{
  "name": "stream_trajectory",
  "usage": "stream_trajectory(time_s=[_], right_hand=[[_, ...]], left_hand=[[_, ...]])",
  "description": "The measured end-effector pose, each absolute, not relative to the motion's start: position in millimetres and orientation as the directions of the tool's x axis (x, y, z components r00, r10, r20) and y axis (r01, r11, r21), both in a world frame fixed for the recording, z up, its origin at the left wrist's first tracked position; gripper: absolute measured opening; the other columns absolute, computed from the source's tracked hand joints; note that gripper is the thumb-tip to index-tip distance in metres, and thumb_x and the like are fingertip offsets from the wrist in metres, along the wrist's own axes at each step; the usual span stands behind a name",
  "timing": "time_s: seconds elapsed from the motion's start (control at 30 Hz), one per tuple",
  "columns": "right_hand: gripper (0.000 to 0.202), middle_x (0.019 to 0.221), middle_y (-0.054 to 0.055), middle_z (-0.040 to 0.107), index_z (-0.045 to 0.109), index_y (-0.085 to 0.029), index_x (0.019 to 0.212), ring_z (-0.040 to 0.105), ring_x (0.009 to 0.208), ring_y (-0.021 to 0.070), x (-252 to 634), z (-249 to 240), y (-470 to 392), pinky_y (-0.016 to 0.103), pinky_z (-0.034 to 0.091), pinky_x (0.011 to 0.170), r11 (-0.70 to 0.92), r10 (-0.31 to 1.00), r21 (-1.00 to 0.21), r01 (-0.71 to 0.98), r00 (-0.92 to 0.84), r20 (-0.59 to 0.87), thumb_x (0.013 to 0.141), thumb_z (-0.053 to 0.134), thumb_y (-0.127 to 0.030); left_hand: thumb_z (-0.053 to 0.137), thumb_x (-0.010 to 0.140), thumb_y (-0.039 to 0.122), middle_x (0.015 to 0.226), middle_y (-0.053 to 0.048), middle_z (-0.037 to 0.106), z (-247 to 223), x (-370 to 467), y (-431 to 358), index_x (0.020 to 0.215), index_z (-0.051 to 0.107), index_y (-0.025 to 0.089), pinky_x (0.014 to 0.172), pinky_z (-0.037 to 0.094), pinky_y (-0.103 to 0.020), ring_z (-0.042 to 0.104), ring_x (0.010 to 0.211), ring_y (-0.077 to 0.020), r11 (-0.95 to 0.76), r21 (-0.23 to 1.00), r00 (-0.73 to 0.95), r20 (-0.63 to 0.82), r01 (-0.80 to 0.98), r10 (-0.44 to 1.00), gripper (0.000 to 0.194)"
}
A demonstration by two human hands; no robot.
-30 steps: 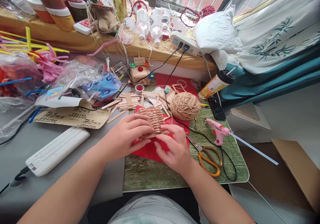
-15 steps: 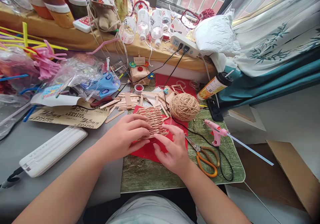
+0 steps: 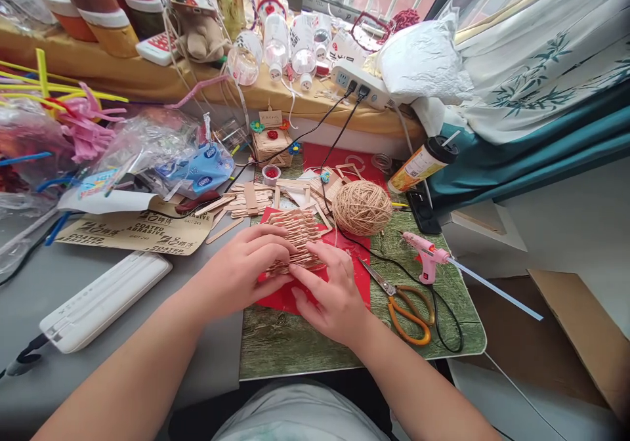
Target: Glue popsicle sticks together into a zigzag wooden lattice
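Note:
A ribbed structure of stacked craft sticks (image 3: pixel 296 234) stands on a red sheet (image 3: pixel 361 283) between my hands. My left hand (image 3: pixel 251 260) is wrapped over its left side, fingers curled on the sticks and thumb low at the front. At its front right corner, my right hand (image 3: pixel 329 293) has its index and middle fingertips against the sticks, thumb bent below. The structure's left and lower parts are hidden behind my fingers. Just behind lie a ball of twine (image 3: pixel 363 208), small stick frames (image 3: pixel 293 195) and a heap of loose craft sticks (image 3: pixel 241 201).
Orange-handled scissors (image 3: pixel 408 306) and a pink glue gun (image 3: pixel 427 257) with its cord lie right of my hands. Farther back are a drink cup (image 3: pixel 423 164), a small stick box (image 3: pixel 272 146) and a power strip (image 3: pixel 361 86). Sandpaper (image 3: pixel 142 228) and a white device (image 3: pixel 105 300) lie left.
My right hand has shifted slightly left along the front of the stick structure. My left hand stays on it. The whole view has moved a little.

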State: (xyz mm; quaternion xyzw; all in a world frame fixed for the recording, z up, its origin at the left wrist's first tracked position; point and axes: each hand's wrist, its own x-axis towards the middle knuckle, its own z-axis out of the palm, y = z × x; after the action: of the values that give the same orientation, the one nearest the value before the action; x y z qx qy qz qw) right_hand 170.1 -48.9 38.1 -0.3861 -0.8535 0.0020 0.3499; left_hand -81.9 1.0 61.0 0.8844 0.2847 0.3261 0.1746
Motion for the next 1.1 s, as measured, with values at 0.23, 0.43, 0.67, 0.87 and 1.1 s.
stream_trajectory(time_s=[0.23, 0.43, 0.67, 0.87, 1.1], right_hand=[[0.047, 0.153, 0.015, 0.056, 0.068, -0.029, 0.139, 0.058, 0.141, 0.0351, 187, 36, -49, 0.059, 0.05, 0.119, 0.663, 0.684, -0.282, 0.694, -0.407, 0.606, 0.095, 0.075, -0.016], [0.053, 0.149, 0.015, 0.058, 0.059, -0.03, 0.147, 0.061, 0.136, 0.0346, 198, 39, -54, 0.061, 0.055, 0.113, 0.567, 0.758, -0.413, 0.713, -0.256, 0.599, 0.096, 0.072, -0.021], [0.045, 0.15, 0.014, 0.059, 0.062, -0.03, 0.14, 0.06, 0.138, 0.0347, 196, 37, -53, 0.062, 0.053, 0.116, 0.574, 0.78, -0.433, 0.696, -0.302, 0.548, 0.097, 0.072, -0.023], [0.066, 0.15, 0.018, 0.058, 0.047, -0.026, 0.156, 0.061, 0.138, 0.0343, 196, 37, -53, 0.062, 0.054, 0.115, 0.593, 0.755, -0.474, 0.651, -0.245, 0.608, 0.096, 0.073, -0.022], [0.057, 0.147, 0.014, 0.061, 0.059, -0.031, 0.15, 0.063, 0.134, 0.0342, 203, 35, -51, 0.061, 0.056, 0.112, 0.603, 0.747, -0.419, 0.679, -0.297, 0.595, 0.096, 0.072, -0.02]], left_hand=[[0.075, 0.102, 0.024, 0.12, -0.005, 0.079, 62, -81, 1, 0.11, 0.06, 0.024, 0.115, 0.057, -0.043, 0.066, 0.132, -0.0256, -0.794, 0.462, 0.63, 0.493, 0.395, 0.6, 0.017], [0.076, 0.101, 0.025, 0.121, -0.006, 0.078, 59, -83, 2, 0.115, 0.062, 0.024, 0.115, 0.056, -0.044, 0.065, 0.134, -0.0265, -0.788, 0.46, 0.635, 0.476, 0.409, 0.608, 0.019], [0.077, 0.1, 0.024, 0.122, -0.006, 0.079, 62, -82, 2, 0.114, 0.062, 0.023, 0.115, 0.055, -0.042, 0.065, 0.13, -0.0247, -0.792, 0.449, 0.628, 0.49, 0.413, 0.605, 0.02], [0.077, 0.1, 0.024, 0.123, -0.006, 0.078, 61, -82, 2, 0.113, 0.063, 0.023, 0.116, 0.055, -0.041, 0.065, 0.131, -0.0241, -0.796, 0.444, 0.632, 0.49, 0.412, 0.6, 0.02], [0.076, 0.1, 0.025, 0.121, -0.007, 0.079, 61, -82, 3, 0.113, 0.063, 0.024, 0.113, 0.057, -0.044, 0.068, 0.13, -0.0267, -0.795, 0.444, 0.626, 0.495, 0.413, 0.603, 0.019]])
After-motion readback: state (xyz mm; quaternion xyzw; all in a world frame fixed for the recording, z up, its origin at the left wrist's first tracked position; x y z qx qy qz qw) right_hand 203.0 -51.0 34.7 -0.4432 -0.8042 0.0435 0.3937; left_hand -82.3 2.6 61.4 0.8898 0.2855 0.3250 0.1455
